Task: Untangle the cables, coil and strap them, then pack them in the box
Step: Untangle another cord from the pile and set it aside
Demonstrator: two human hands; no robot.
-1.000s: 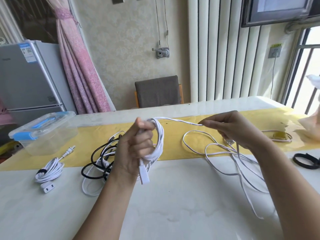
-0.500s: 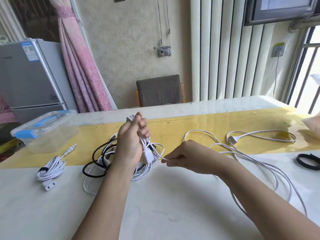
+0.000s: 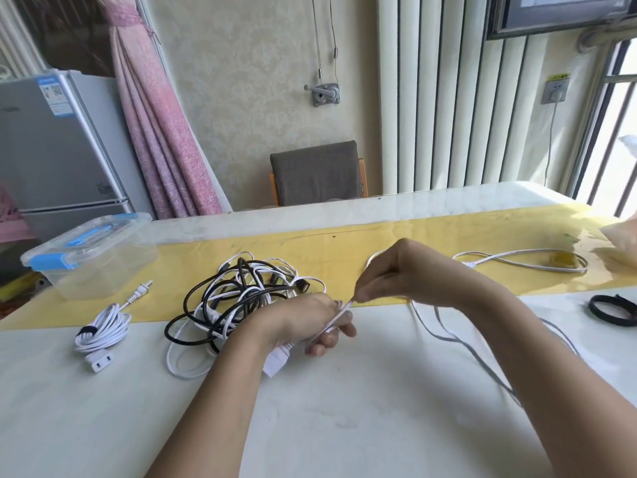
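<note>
My left hand (image 3: pixel 310 322) hangs low over the table, its fingers curled round a coil of white cable whose plug end (image 3: pixel 275 362) sticks out below the wrist. Just above it, my right hand (image 3: pixel 406 274) pinches the same white cable (image 3: pixel 339 313). The cable's loose length (image 3: pixel 458 343) trails right across the table, blurred. Behind my left hand lies a tangle of black and white cables (image 3: pixel 241 298). A white cable coiled and strapped (image 3: pixel 101 331) lies at the left. The clear box with a blue-latched lid (image 3: pixel 89 257) stands at the far left.
A grey-white cable (image 3: pixel 524 262) loops on the yellow runner (image 3: pixel 379 243) at the right. A black strap ring (image 3: pixel 612 310) lies near the right edge. A grey chair (image 3: pixel 317 172) stands behind the table, a fridge (image 3: pixel 58 143) at the left.
My left hand dropped from chest height down toward the table with the coil. My right hand swung from below the coil up and right, still pinching the white cable.
</note>
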